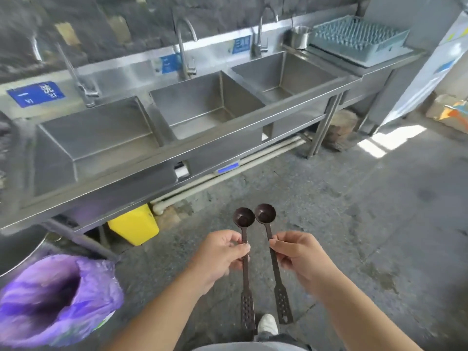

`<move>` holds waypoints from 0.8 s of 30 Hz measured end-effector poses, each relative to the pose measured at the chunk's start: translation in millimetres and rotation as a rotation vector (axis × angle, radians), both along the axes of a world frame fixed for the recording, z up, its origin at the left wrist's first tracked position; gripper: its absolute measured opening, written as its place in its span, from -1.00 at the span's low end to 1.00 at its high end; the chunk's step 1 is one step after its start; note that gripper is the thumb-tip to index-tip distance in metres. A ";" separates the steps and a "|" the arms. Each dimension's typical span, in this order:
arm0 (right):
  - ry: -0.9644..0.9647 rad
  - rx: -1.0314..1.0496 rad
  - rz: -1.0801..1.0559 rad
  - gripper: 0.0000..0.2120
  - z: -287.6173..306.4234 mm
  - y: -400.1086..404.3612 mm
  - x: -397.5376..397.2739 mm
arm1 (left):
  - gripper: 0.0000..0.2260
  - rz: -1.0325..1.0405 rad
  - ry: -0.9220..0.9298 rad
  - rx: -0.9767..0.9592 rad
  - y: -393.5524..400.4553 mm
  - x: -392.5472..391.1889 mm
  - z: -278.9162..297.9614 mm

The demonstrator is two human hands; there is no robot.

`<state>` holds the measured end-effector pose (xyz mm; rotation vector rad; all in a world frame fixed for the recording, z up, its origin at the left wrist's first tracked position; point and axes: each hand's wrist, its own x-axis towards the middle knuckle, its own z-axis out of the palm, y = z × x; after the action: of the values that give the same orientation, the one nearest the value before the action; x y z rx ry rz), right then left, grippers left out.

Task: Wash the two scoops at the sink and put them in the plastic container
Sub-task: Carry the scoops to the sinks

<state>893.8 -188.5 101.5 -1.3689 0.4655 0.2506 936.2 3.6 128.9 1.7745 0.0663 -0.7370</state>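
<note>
**Both hands pinch one scoop each, short of the sink**

Left hand (219, 254) pinches the left scoop (244, 262) by its thin handle, thumb and curled fingers closed on it just below the bowl. Right hand (296, 257) pinches the right scoop (272, 259) the same way. Both scoops are dark brown, bowls up and nearly touching, perforated flat handle ends hanging down. They are held over the concrete floor (354, 211), in front of the sink (177, 153) and well apart from it.

Sink is a steel unit with three basins and a tap (183, 46) behind each. Right of the sink, a blue-green dish rack (357, 36) and a metal pot (300, 36) sit on the counter. Under the sink, a yellow bin (134, 225). Left of and nearer than the sink, a purple bag (50, 297) lining a container. A white shoe (268, 324) shows below the scoops.
</note>
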 end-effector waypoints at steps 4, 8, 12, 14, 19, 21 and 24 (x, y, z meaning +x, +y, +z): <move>-0.011 0.023 0.117 -0.88 10.7 -25.3 84.5 | -0.86 0.120 0.016 -0.039 -22.2 59.2 6.4; -0.008 0.022 0.207 -0.83 12.3 -36.9 161.4 | -0.86 0.200 0.011 -0.055 -31.2 120.6 3.5; -0.003 0.006 0.265 -0.78 6.9 -43.4 240.5 | -0.93 0.248 -0.027 -0.043 -34.3 194.6 -8.0; -0.007 0.004 0.275 -0.76 4.9 -44.6 283.3 | -0.93 0.256 -0.043 -0.054 -35.3 236.8 -13.6; 0.009 -0.039 0.271 -0.79 7.5 -45.2 388.5 | -0.88 0.246 -0.051 -0.065 -34.5 346.6 -12.3; 0.007 -0.039 0.270 -0.79 11.7 -45.4 427.3 | -0.89 0.248 -0.037 -0.069 -34.1 387.3 -8.8; -0.002 -0.042 0.254 -0.70 13.7 -47.6 483.7 | -0.95 0.289 -0.036 -0.054 -35.5 445.7 -5.5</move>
<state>1377.5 -236.1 115.2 -1.4692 0.2960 0.4497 1381.9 -31.9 123.5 1.6804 0.2706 -0.4933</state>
